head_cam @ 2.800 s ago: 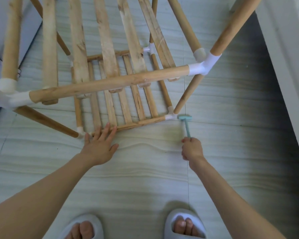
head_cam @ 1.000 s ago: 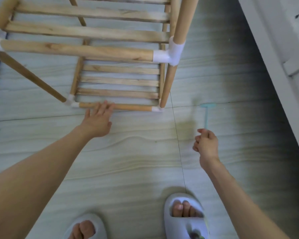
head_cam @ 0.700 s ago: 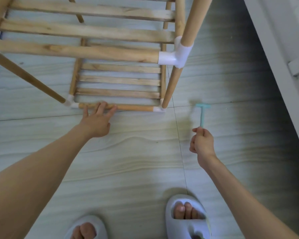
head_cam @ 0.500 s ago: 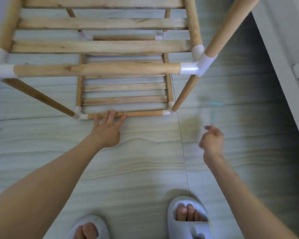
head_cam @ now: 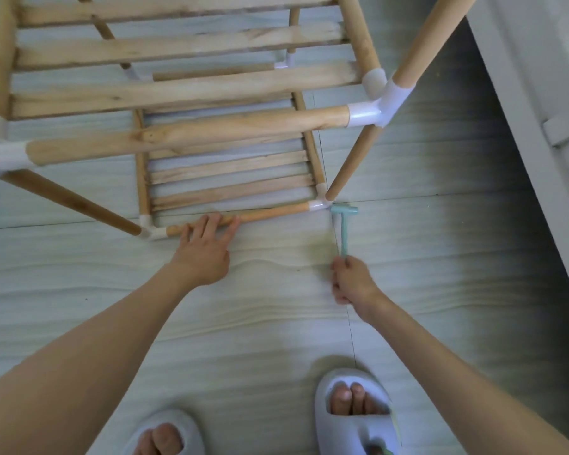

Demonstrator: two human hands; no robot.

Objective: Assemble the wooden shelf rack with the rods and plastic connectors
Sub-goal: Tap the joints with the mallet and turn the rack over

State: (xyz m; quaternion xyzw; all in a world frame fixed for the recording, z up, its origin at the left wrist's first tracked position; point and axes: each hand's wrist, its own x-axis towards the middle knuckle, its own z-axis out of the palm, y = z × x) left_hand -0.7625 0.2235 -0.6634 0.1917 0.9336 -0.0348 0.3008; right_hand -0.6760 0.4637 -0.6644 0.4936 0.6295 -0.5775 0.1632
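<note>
The wooden shelf rack (head_cam: pixel 184 133) stands on the floor, built of round rods, flat slats and white plastic connectors. My left hand (head_cam: pixel 204 251) presses with straight fingers on the bottom front rod (head_cam: pixel 270 213). My right hand (head_cam: pixel 350 280) grips the handle of a small teal hammer (head_cam: pixel 344 224). The hammer's head touches the bottom right corner connector (head_cam: pixel 319 204). A larger white connector (head_cam: pixel 375 108) joins the upper shelf's front rod to the right post.
A white cabinet or wall panel (head_cam: pixel 546 93) runs along the right side. My two feet in pale slippers (head_cam: pixel 355 412) stand on the grey tiled floor (head_cam: pixel 276 323) below the rack.
My right hand has swung the hammer down and left, so its head now meets the bottom right connector. The left hand stays on the bottom rod. The view has shifted slightly.
</note>
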